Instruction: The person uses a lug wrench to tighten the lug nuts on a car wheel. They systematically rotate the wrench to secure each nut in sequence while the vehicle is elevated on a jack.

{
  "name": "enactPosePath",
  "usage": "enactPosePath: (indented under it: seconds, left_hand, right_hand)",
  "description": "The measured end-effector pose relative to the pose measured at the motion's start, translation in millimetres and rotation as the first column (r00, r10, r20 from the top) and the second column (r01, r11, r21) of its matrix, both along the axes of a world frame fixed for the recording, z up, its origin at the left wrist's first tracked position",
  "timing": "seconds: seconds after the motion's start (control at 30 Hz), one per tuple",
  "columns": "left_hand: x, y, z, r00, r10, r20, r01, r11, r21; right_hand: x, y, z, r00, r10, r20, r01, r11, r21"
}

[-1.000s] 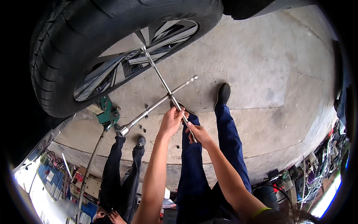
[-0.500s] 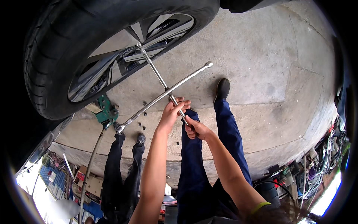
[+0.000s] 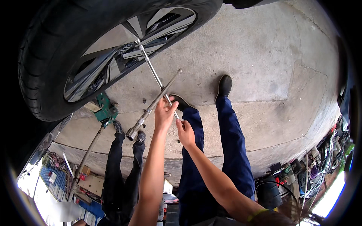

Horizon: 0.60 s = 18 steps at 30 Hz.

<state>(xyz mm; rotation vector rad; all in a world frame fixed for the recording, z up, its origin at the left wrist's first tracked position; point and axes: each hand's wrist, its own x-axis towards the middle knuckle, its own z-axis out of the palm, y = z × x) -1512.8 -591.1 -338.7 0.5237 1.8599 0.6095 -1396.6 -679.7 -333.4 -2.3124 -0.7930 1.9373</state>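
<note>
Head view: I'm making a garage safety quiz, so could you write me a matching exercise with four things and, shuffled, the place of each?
Things
1. silver cross-shaped metal wrench
2. black rubber tyre
3. green metal floor jack
4. dark blue fabric trousers

Places
A. below the tyre, left of the wrench in the picture
B. at the left hand and right hand
C. on the camera wearer's legs
D. around the silver spoked wheel

Pairs: 1-B, 2-D, 3-A, 4-C

left grip (image 3: 164, 115) loosely curled ahead of right grip (image 3: 186, 133); forearms (image 3: 152, 165) outstretched.
</note>
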Motion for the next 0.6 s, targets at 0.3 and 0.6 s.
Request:
enactPosePath:
  seconds: [0.3, 0.6]
  left_hand:
    - [51.3, 69.8, 111.4, 0.788, 0.608, 0.096, -0.565, 0.655, 0.502]
    - [-3.0, 53.4, 107.1, 0.997, -0.042, 0.070, -0.010, 0.786, 0.618]
  right_hand:
    - [14.6, 21.4, 1.9, 0.942, 0.327, 0.079, -0.324, 0.945, -0.047]
    - [6.6, 25.6, -5.4, 0.961, 0.272, 0.057, -0.265, 0.958, -0.110]
